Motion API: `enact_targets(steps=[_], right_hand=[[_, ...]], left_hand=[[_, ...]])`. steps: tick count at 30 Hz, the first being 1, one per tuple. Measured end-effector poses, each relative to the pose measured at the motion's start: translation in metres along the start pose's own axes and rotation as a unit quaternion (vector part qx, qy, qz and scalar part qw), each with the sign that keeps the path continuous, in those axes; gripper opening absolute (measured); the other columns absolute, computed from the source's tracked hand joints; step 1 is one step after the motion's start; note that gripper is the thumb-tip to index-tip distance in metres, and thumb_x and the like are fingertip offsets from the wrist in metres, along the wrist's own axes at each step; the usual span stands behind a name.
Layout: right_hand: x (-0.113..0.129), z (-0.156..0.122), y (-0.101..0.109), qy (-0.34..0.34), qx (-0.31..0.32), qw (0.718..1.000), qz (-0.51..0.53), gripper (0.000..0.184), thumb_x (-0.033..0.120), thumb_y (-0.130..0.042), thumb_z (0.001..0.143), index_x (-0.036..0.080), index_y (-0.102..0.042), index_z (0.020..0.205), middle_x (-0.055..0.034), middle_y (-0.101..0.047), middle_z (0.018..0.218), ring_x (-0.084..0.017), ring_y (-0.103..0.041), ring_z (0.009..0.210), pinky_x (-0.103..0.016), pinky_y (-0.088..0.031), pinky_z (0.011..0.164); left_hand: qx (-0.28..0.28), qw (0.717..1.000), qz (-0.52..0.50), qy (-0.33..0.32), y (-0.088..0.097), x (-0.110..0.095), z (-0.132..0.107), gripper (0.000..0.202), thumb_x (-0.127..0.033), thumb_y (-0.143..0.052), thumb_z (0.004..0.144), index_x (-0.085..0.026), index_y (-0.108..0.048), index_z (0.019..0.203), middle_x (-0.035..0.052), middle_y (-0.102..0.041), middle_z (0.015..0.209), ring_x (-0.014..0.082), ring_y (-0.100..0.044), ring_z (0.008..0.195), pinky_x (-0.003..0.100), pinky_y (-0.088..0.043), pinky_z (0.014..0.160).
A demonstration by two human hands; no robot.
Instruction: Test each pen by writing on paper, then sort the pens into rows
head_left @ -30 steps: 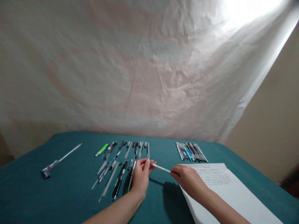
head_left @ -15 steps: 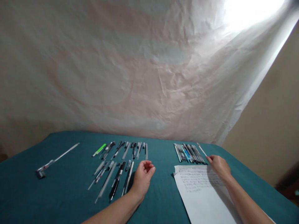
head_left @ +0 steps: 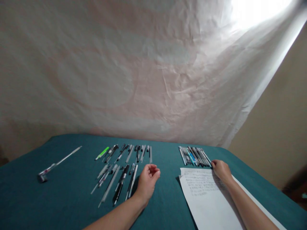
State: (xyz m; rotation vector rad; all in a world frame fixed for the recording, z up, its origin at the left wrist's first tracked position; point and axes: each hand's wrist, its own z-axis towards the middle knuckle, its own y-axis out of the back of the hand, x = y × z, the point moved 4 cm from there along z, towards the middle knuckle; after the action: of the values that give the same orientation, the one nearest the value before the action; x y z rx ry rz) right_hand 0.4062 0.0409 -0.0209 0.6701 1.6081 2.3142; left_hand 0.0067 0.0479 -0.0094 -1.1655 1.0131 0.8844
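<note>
At the right end of a row of pens (head_left: 193,156), my right hand (head_left: 222,169) pinches the near end of a slim pale pen (head_left: 206,156), which lies along the row. Written sheets of paper (head_left: 203,204) lie under my right wrist. My left hand (head_left: 147,180) rests on the cloth, fingers loosely curled and thumb apart, with nothing seen in it. Just left of it are a white pen tube (head_left: 133,181) and a dark one. Beyond its fingertips lies another clear tube (head_left: 150,155).
Several black pens (head_left: 121,185), caps and tubes lie in two groups on the left. A green highlighter (head_left: 102,153) is at their far end. Farther left lies a thin rod (head_left: 59,162) with a shiny, bulky end. A pale sheet (head_left: 144,80) hangs behind the teal cloth (head_left: 72,204).
My right hand has moved slightly left and brought the pale pen from a slant apart to lie against the row's right end. My left hand stays almost still.
</note>
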Motion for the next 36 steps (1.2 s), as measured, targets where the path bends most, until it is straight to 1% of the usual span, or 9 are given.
enact_targets(steps=[6, 9, 14, 17, 19, 21, 26, 30, 36], right_hand=[[0.006, 0.001, 0.014, 0.016, -0.051, 0.998, 0.014, 0.035, 0.024, -0.040, 0.074, 0.008, -0.065, 0.091, -0.0162, -0.064, 0.091, -0.026, -0.058, 0.083, -0.029, -0.039, 0.068], [0.028, 0.001, 0.025, 0.048, -0.068, 0.996, 0.036, 0.035, 0.026, -0.040, 0.074, 0.011, -0.063, 0.096, -0.0129, -0.063, 0.095, -0.023, -0.058, 0.085, -0.027, -0.039, 0.072], [0.121, -0.032, 0.037, 0.204, -0.035, 0.962, 0.175, 0.032, 0.032, -0.040, 0.077, 0.014, -0.061, 0.094, -0.0088, -0.064, 0.084, -0.017, -0.058, 0.066, -0.026, -0.042, 0.063], [0.192, -0.068, 0.036, 0.313, 0.026, 0.927, 0.203, 0.028, 0.028, -0.039, 0.080, 0.017, -0.061, 0.092, -0.0062, -0.062, 0.084, -0.015, -0.057, 0.068, -0.025, -0.042, 0.066], [0.234, -0.086, 0.029, 0.349, 0.081, 0.916, 0.182, 0.025, 0.026, -0.040, 0.080, 0.019, -0.061, 0.092, -0.0054, -0.062, 0.084, -0.015, -0.057, 0.073, -0.024, -0.040, 0.070], [0.266, -0.092, 0.016, 0.318, 0.131, 0.927, 0.149, 0.023, 0.027, -0.044, 0.079, 0.020, -0.060, 0.093, -0.0049, -0.062, 0.086, -0.015, -0.057, 0.078, -0.023, -0.039, 0.073], [0.313, -0.077, -0.015, 0.249, 0.132, 0.951, 0.129, 0.045, 0.031, -0.049, 0.074, 0.012, -0.044, 0.114, -0.0126, -0.057, 0.101, -0.020, -0.056, 0.091, -0.026, -0.039, 0.075], [0.328, -0.062, -0.034, 0.189, 0.127, 0.968, 0.105, 0.052, 0.029, -0.050, 0.073, 0.006, -0.036, 0.118, -0.0202, -0.051, 0.109, -0.025, -0.053, 0.097, -0.030, -0.040, 0.074], [0.322, -0.049, -0.041, 0.148, 0.151, 0.975, 0.068, 0.033, 0.010, -0.045, 0.069, 0.004, -0.051, 0.101, -0.0223, -0.058, 0.096, -0.026, -0.058, 0.089, -0.030, -0.041, 0.070]], left_hand=[[0.004, 1.000, 0.008, -0.003, -0.001, -0.003, -0.002, 0.027, -0.025, -0.064, 0.064, -0.015, -0.050, 0.085, 0.0047, -0.057, 0.081, 0.0144, -0.056, 0.077, 0.027, -0.044, 0.071], [-0.001, 1.000, 0.001, 0.003, -0.001, -0.003, -0.003, 0.021, -0.027, -0.058, 0.069, -0.015, -0.049, 0.084, 0.0049, -0.057, 0.081, 0.0136, -0.057, 0.072, 0.027, -0.045, 0.067], [-0.016, 0.999, -0.017, 0.029, 0.001, -0.003, -0.005, 0.016, -0.026, -0.049, 0.075, -0.015, -0.046, 0.087, 0.0038, -0.056, 0.077, 0.0114, -0.056, 0.063, 0.025, -0.045, 0.059], [-0.029, 0.999, -0.021, 0.035, 0.002, -0.002, -0.005, 0.018, -0.027, -0.047, 0.077, -0.015, -0.044, 0.090, 0.0029, -0.055, 0.076, 0.0105, -0.056, 0.061, 0.024, -0.044, 0.057], [-0.041, 0.998, -0.021, 0.033, 0.004, -0.001, -0.005, 0.020, -0.029, -0.045, 0.078, -0.015, -0.042, 0.093, 0.0029, -0.055, 0.076, 0.0103, -0.055, 0.061, 0.023, -0.043, 0.057], [-0.049, 0.998, -0.025, 0.031, 0.005, 0.001, -0.004, 0.022, -0.029, -0.045, 0.078, -0.015, -0.040, 0.095, 0.0028, -0.055, 0.076, 0.0103, -0.055, 0.060, 0.023, -0.043, 0.056], [-0.046, 0.998, -0.039, 0.032, 0.007, 0.005, -0.002, 0.025, -0.027, -0.047, 0.077, -0.016, -0.039, 0.098, 0.0027, -0.056, 0.075, 0.0101, -0.055, 0.059, 0.022, -0.042, 0.054], [-0.040, 0.998, -0.042, 0.033, 0.007, 0.004, -0.003, 0.025, -0.026, -0.047, 0.076, -0.015, -0.040, 0.098, 0.0030, -0.056, 0.074, 0.0102, -0.055, 0.059, 0.022, -0.041, 0.054], [-0.030, 0.998, -0.025, 0.045, 0.004, -0.003, -0.005, 0.023, -0.020, -0.046, 0.074, -0.015, -0.040, 0.096, 0.0018, -0.054, 0.072, 0.0097, -0.053, 0.057, 0.021, -0.040, 0.052]])
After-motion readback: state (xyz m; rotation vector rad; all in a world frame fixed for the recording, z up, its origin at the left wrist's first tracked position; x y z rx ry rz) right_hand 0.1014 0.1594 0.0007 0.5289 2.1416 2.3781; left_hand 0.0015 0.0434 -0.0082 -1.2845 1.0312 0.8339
